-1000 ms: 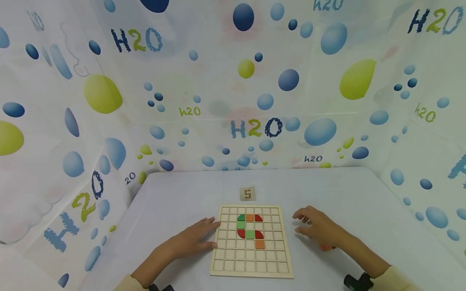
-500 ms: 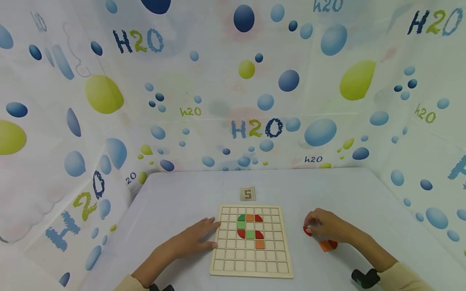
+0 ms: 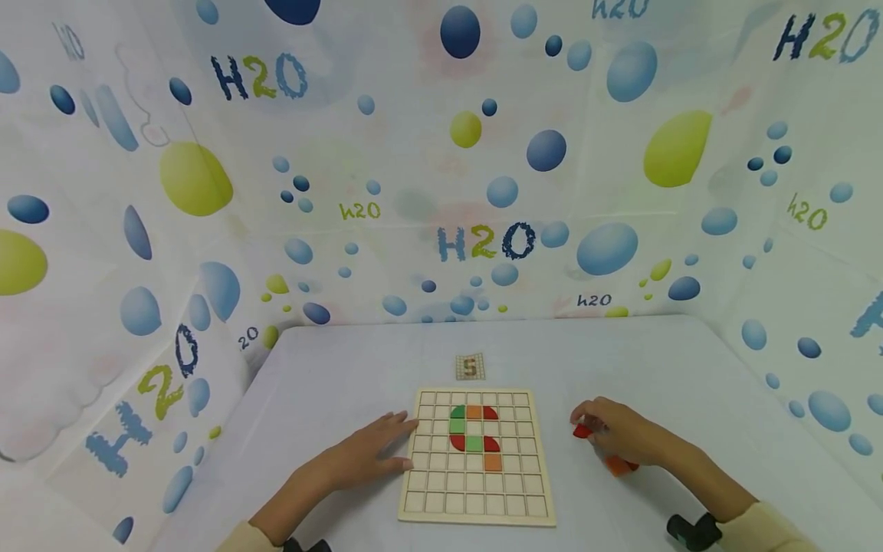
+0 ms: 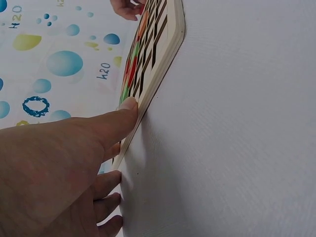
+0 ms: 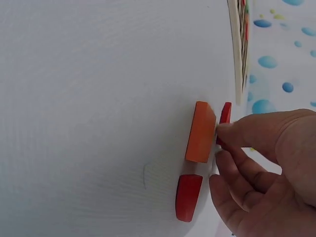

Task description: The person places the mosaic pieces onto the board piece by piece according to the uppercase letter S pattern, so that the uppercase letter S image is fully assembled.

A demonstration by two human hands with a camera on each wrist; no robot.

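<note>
A wooden grid board (image 3: 448, 502) lies on the table, with green, orange and red tiles set in some of its squares. My left hand (image 3: 369, 452) rests at the board's left edge; in the left wrist view its thumb touches the rim and the fingers lie extended. To the right of the board, my right hand (image 3: 624, 431) pinches a red quarter-round tile (image 5: 225, 112) between thumb and fingers, low over the table. Close to that hand lie an orange square tile (image 5: 201, 132) and another red tile (image 5: 188, 197), partly hidden by the hand in the head view.
A small card (image 3: 470, 367) with an S pattern on a grid lies behind the board. The white table (image 3: 345, 360) meets a patterned curtain (image 3: 400, 153) at the back and sides.
My right hand has moved right, away from the board, to the loose tiles and now pinches a red quarter-round one, which has tilted. The left hand has stayed still.
</note>
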